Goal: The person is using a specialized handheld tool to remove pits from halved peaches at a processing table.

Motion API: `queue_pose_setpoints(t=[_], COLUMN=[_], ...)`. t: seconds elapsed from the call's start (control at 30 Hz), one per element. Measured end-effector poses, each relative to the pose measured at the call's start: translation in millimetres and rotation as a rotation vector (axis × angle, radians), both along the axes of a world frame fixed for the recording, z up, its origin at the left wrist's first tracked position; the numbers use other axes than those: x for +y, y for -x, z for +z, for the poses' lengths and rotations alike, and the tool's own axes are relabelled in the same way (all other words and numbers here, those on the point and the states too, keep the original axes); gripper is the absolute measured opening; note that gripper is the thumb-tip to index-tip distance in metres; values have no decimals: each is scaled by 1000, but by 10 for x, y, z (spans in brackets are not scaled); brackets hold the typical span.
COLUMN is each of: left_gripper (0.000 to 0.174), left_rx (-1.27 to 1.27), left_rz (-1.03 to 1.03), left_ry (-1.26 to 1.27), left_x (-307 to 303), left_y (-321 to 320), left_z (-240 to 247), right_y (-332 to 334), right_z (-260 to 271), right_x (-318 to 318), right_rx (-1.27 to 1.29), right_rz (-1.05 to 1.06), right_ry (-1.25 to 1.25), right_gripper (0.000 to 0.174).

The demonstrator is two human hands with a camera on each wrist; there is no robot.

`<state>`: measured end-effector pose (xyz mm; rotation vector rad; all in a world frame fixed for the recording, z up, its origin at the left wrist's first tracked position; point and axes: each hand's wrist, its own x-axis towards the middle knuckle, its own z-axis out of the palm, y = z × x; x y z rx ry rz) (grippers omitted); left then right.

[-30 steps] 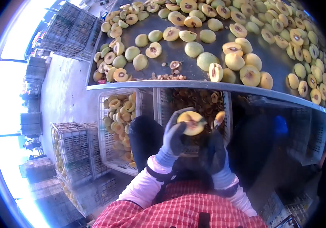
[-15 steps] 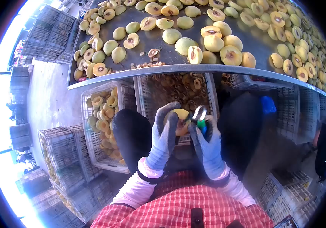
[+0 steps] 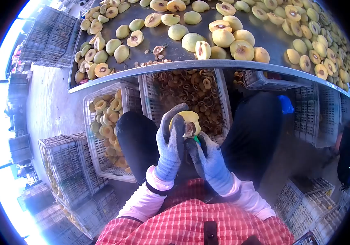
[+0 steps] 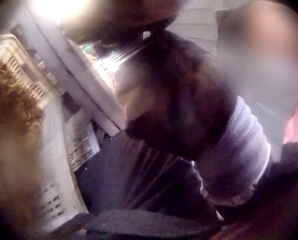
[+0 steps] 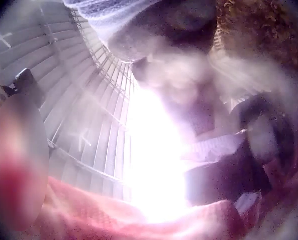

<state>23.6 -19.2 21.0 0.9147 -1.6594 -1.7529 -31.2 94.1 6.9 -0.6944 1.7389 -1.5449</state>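
In the head view, my left hand (image 3: 170, 139), in a grey-blue glove with dark fingers, grips a yellow peach half (image 3: 191, 117). Brown pit (image 3: 189, 130) shows at its cut side, facing me. My right hand (image 3: 211, 157), gloved alike, holds a small tool with a green handle (image 3: 197, 140) right against the fruit's lower edge. The tool's metal end is hidden by the fingers and fruit. Both hands are close together above my lap, near a crate (image 3: 145, 96) of brown pits and scraps. Glare and blur cover much of both wrist views.
A metal table (image 3: 164, 66) ahead bears many peach halves (image 3: 242, 50). At the left stands a white crate (image 3: 120, 176) of hollowed halves (image 3: 107, 130). Stacked crates (image 3: 71, 165) rise farther left, with more crates (image 3: 305, 202) at the lower right. My knees (image 3: 136, 136) flank the hands.
The right hand has moved left and in against the fruit, bringing the tool up to it. The peach half has tilted, its pit side now towards me. The head view has shifted.
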Motion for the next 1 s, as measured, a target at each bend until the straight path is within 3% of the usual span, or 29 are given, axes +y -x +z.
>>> queue_pose_setpoints(t=[0.13, 0.3, 0.5, 0.63, 0.7, 0.77, 0.83, 0.93, 0.97, 1.0], left_gripper=[39, 37, 35, 35, 36, 37, 40, 41, 42, 33], left_rx=[52, 55, 35, -2, -19, -55, -100, -38, -31, -60], left_rz=[97, 57, -54, -176, -224, -332, -407, -519, -514, -463], left_ry=[56, 165, 182, 161, 169, 188, 204, 118, 15, -257], left_x=[122, 144, 75, 41, 41, -58, -147, -233, -199, -146], left_y=[49, 112, 114, 110, 114, 132, 151, 141, 127, 110], left_z=[14, 42, -45, -143, -157, -117, -61, -101, -108, -51], right_y=[-9, -32, 5, -178, -131, -13, 33, -4, -25, -50], right_z=[16, -87, -99, -360, -209, -147, -10, -110, -132, -167], right_x=[-20, -20, 40, 119, 112, 180, 188, 168, 134, 114], right_rx=[107, 110, -135, -276, -375, -811, -1377, -2052, -2154, -2155], right_rz=[-71, -130, -40, -125, -135, 57, 194, 361, 445, 468], right_ry=[47, 99, 101, 175, 233, 141, 312, 593, 740, 787], right_gripper=[17, 20, 23, 25, 29, 36, 47, 49, 49, 49])
